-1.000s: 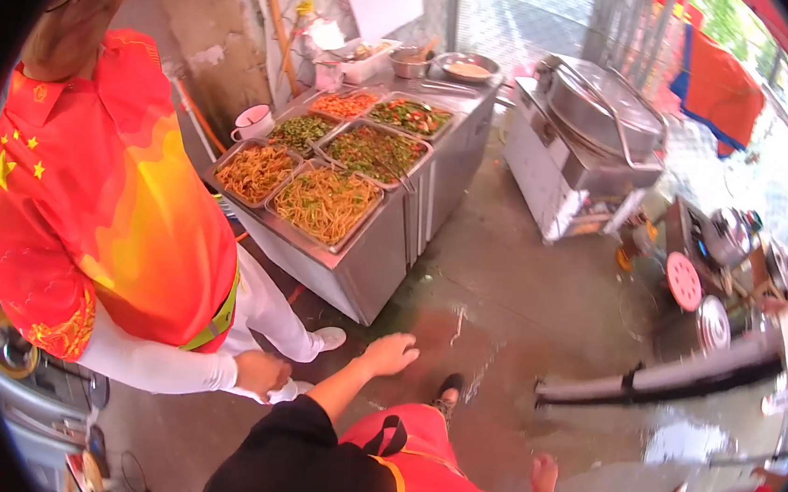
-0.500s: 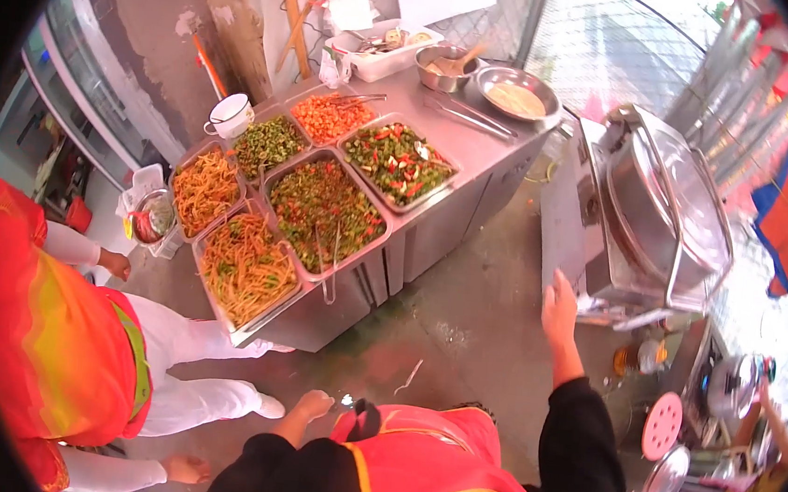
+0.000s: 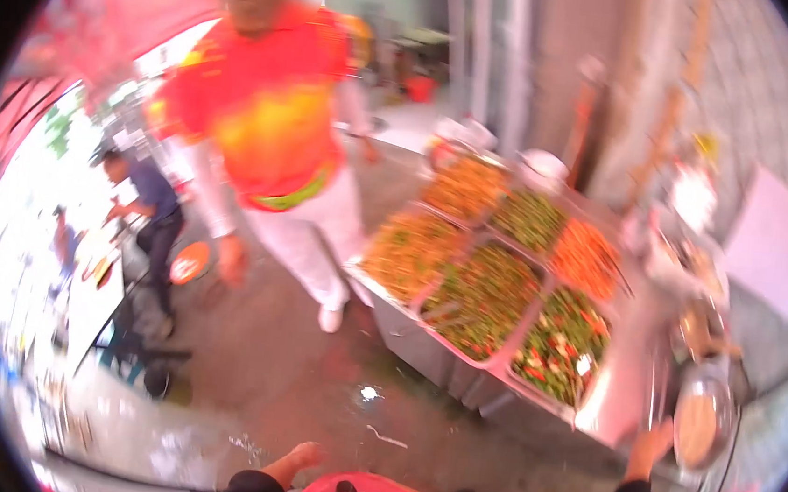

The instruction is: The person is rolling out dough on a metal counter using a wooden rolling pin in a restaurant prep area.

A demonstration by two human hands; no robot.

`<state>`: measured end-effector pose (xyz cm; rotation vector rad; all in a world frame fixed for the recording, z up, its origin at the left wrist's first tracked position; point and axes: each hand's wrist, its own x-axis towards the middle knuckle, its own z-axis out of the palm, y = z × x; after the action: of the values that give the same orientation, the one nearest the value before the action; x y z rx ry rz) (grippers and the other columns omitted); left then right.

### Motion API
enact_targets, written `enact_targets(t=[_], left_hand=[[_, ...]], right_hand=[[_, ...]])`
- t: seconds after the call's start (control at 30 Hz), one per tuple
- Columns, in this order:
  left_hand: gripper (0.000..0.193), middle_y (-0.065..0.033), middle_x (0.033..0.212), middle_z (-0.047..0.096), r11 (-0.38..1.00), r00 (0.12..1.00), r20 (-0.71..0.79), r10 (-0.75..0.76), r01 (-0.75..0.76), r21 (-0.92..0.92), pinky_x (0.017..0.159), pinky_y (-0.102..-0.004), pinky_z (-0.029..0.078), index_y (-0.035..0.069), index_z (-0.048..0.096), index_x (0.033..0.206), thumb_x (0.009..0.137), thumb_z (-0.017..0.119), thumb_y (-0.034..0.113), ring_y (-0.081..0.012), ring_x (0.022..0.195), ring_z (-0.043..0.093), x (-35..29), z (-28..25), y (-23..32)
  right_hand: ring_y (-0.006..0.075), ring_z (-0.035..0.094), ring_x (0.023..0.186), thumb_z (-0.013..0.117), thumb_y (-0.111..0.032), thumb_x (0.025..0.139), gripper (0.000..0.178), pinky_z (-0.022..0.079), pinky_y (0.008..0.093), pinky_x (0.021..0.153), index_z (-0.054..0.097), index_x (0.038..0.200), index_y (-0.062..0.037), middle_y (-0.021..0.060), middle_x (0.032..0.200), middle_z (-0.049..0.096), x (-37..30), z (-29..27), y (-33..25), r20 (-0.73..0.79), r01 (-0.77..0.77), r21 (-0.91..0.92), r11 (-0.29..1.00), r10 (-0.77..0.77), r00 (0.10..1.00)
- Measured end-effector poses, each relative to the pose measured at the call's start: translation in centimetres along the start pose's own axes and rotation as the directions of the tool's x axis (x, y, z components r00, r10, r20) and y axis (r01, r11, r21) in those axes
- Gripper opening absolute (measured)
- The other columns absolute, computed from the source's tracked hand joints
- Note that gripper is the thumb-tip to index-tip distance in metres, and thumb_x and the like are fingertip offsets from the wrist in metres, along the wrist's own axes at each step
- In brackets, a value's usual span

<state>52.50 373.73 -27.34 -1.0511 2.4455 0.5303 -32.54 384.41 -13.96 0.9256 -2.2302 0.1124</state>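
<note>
My left hand (image 3: 302,457) hangs low over the floor, away from the counter, with no object visible at it. Its fingers are blurred. At the counter's front right edge is my right hand (image 3: 650,446), beside a metal bowl of pale food (image 3: 699,424) and just below the long metal tongs (image 3: 657,386). Blur hides whether it touches anything. On the steel counter (image 3: 619,406) stand several square trays, among them green vegetables with red pieces (image 3: 559,343), chopped greens (image 3: 483,301), orange shreds (image 3: 586,258) and noodle-like strips (image 3: 412,252).
A person in a red and yellow shirt (image 3: 274,114) stands left of the counter. Behind the trays is a white pot (image 3: 543,170). A second bowl (image 3: 698,331) and a white tub (image 3: 683,257) line the back. Farther left, another person (image 3: 150,192) is beside a table.
The view has swung left, bringing the co-worker's upper body and a far table into sight. My right hand is now at the counter's edge near the bowl; my left hand stays low.
</note>
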Motion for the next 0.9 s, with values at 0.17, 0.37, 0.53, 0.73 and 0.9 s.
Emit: enact_targets(t=[0.17, 0.37, 0.53, 0.73, 0.9], left_hand=[[0.033, -0.0147, 0.105, 0.064, 0.907, 0.926, -0.306, 0.222, -0.311, -0.284, 0.086, -0.0444, 0.049, 0.005, 0.065, 0.098, 0.093, 0.042, 0.028, -0.0329, 0.099, 0.061, -2.7, 2.2, 10.2], [0.036, -0.0219, 0.108, 0.06, 0.868, 0.982, -0.051, 0.182, -0.185, -0.461, 0.088, -0.0496, 0.046, 0.005, 0.058, 0.108, 0.092, 0.044, 0.035, -0.042, 0.104, 0.055, 0.6, -10.0, 29.6], [0.036, -0.0165, 0.122, 0.058, 0.568, 0.672, -0.264, 0.692, -0.732, -0.376, 0.097, -0.0401, 0.043, 0.004, 0.057, 0.12, 0.092, 0.051, 0.025, -0.0335, 0.115, 0.053, -6.8, -10.6, 45.7], [0.042, -0.0164, 0.128, 0.055, 0.037, 0.046, -0.16, 0.986, -0.997, -0.061, 0.102, -0.0389, 0.041, 0.0, 0.052, 0.125, 0.088, 0.058, 0.017, -0.0313, 0.121, 0.051, -18.9, -2.8, 60.4], [0.051, -0.0257, 0.132, 0.047, 0.125, 0.144, 0.006, 0.99, -0.88, 0.458, 0.107, -0.0433, 0.033, -0.006, 0.041, 0.133, 0.088, 0.044, 0.017, -0.0338, 0.124, 0.045, -21.7, 8.5, 69.5]], right_hand=[[0.0407, 0.05, 0.1, 0.055, -0.01, 0.084, 0.016, 0.044, 0.0499, 0.086, 0.058, 0.091, 0.0042, 0.0225, 0.108, 0.049, -2.5, -13.9, -6.3, 0.346, -0.21, 0.458, 0.864, 0.044, 0.937], [0.0362, 0.051, 0.106, 0.055, -0.002, 0.084, 0.01, 0.041, 0.0411, 0.089, 0.047, 0.088, 0.0037, 0.0266, 0.127, 0.045, -21.2, -38.8, 0.0, 0.236, -0.281, 0.796, 0.536, 0.152, 0.96], [0.0222, 0.051, 0.103, 0.051, 0.001, 0.09, 0.011, 0.042, 0.0334, 0.088, 0.05, 0.101, 0.003, 0.0228, 0.127, 0.047, -35.0, -56.9, 11.6, -0.016, -0.612, 0.479, 0.629, 0.704, 0.71], [0.0062, 0.044, 0.06, 0.052, -0.006, 0.092, 0.045, 0.035, 0.0201, 0.049, 0.038, 0.134, 0.0027, 0.0069, 0.09, 0.054, -49.7, -70.5, 18.9, -0.027, -0.73, 0.683, 0.009, 1.0, -0.014], [0.0377, 0.057, 0.105, 0.063, -0.02, 0.089, 0.049, 0.047, 0.0449, 0.088, 0.046, 0.129, 0.0033, 0.0271, 0.115, 0.056, -65.3, -71.9, 18.1, 0.091, -0.742, 0.595, -0.308, 0.943, -0.319]])
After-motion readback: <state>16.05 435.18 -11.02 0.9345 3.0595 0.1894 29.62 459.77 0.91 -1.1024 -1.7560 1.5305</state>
